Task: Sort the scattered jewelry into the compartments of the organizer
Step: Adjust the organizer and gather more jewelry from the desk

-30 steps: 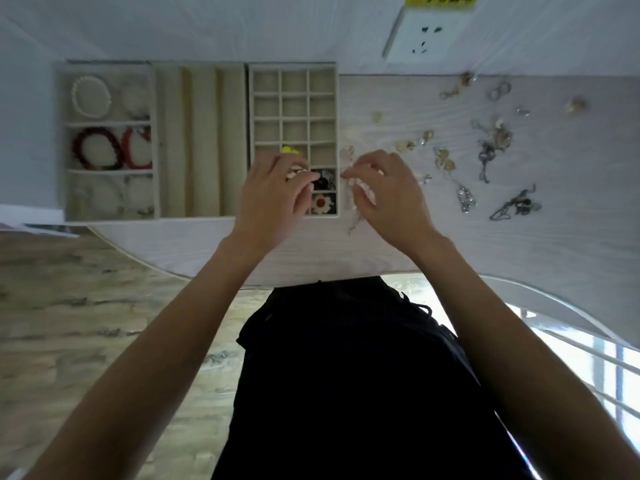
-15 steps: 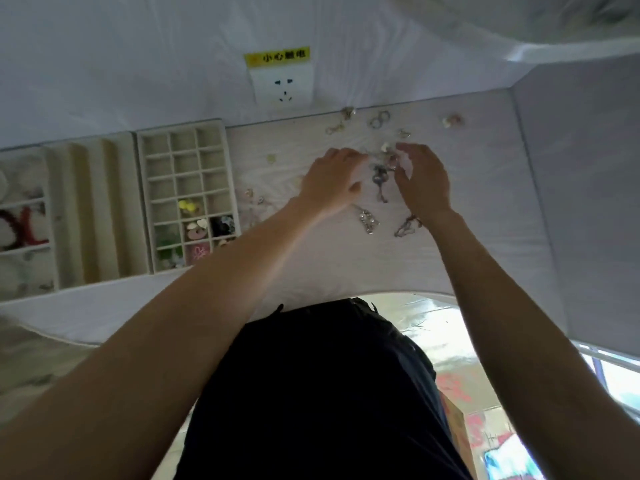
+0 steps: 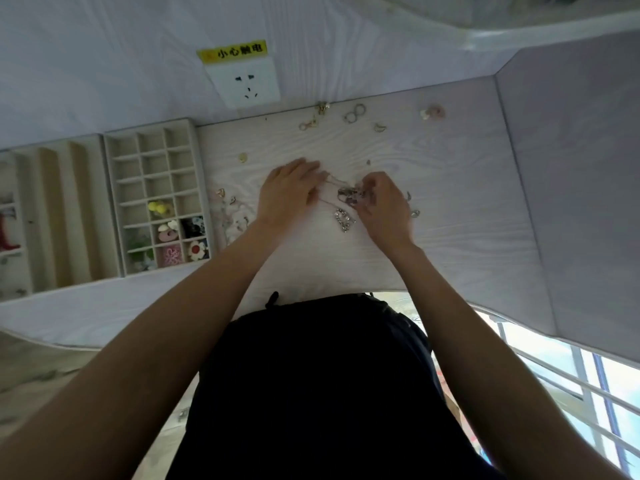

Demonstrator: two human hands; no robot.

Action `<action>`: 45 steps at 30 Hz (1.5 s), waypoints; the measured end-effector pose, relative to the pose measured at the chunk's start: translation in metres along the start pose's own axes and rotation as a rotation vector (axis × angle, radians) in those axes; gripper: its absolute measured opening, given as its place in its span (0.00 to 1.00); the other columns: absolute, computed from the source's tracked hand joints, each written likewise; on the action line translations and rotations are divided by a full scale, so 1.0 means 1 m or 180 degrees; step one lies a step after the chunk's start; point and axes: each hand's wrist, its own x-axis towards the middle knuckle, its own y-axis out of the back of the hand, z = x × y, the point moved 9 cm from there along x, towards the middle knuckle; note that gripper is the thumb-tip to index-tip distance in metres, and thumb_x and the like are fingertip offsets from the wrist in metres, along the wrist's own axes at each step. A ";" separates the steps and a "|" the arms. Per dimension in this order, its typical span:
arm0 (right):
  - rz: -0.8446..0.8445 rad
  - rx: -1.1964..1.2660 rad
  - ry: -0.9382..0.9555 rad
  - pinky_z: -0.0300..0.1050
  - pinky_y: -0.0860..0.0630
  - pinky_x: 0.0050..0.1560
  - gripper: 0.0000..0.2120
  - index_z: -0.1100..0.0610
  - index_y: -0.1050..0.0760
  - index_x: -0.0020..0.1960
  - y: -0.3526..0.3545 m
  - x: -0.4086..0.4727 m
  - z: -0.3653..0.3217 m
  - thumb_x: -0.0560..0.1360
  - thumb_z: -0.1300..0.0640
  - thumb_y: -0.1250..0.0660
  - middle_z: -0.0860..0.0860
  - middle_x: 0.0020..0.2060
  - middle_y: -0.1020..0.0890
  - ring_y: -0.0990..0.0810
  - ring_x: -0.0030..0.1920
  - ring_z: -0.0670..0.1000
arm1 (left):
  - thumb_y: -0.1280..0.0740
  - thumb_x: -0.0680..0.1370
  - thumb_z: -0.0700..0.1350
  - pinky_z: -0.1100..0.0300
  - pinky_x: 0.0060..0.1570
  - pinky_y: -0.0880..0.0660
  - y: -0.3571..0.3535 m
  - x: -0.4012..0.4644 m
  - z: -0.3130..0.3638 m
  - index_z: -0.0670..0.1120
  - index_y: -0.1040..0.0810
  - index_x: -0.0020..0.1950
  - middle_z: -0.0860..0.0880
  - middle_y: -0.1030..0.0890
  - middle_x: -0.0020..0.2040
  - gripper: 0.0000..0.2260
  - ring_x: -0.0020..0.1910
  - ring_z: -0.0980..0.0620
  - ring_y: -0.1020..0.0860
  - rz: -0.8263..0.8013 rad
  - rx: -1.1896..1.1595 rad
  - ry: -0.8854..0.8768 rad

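A dark silver jewelry piece (image 3: 348,195) sits mid-desk, pinched by the curled fingers of the right hand (image 3: 382,206). The left hand (image 3: 289,194) lies beside it, fingers nearly straight, touching a thin chain (image 3: 332,182). The organizer (image 3: 157,199) stands well left on the desk (image 3: 450,209).

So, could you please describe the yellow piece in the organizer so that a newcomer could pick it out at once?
Start at the grid organizer left of the hands, the tray of small square compartments. In its middle column, just above the filled lower rows, sits the yellow piece. It is the only bright yellow item; the pieces below it are white, pink, black and red.
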 end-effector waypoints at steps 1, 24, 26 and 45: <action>-0.0008 -0.0053 -0.0057 0.48 0.30 0.49 0.16 0.58 0.29 0.57 0.002 -0.001 0.005 0.71 0.61 0.32 0.54 0.53 0.23 0.25 0.53 0.57 | 0.40 0.75 0.47 0.49 0.56 0.26 0.000 -0.002 0.000 0.49 0.18 0.56 0.49 0.20 0.59 0.15 0.59 0.45 0.23 0.0008 0.0137 -0.0105; -0.0403 -0.1061 0.0498 0.50 0.34 0.52 0.08 0.62 0.23 0.48 -0.012 0.030 -0.028 0.74 0.59 0.37 0.59 0.48 0.23 0.27 0.52 0.60 | 0.40 0.74 0.49 0.53 0.57 0.40 0.012 0.016 -0.001 0.47 0.17 0.47 0.50 0.18 0.48 0.12 0.47 0.48 0.23 -0.0283 0.0699 0.0308; -0.0419 -0.0753 0.0404 0.49 0.34 0.50 0.07 0.61 0.24 0.48 -0.009 0.029 -0.025 0.74 0.58 0.37 0.59 0.46 0.21 0.26 0.49 0.60 | 0.40 0.75 0.47 0.53 0.58 0.40 0.008 0.019 -0.001 0.47 0.18 0.50 0.49 0.18 0.50 0.13 0.49 0.48 0.24 -0.0388 0.0861 0.0347; 0.0071 0.0622 0.0200 0.31 0.29 0.45 0.06 0.53 0.21 0.46 0.045 0.016 -0.022 0.73 0.61 0.36 0.43 0.41 0.18 0.21 0.42 0.41 | 0.40 0.78 0.40 0.53 0.55 0.38 0.003 0.028 0.018 0.46 0.23 0.53 0.47 0.19 0.49 0.08 0.53 0.45 0.25 -0.0727 0.0893 -0.0016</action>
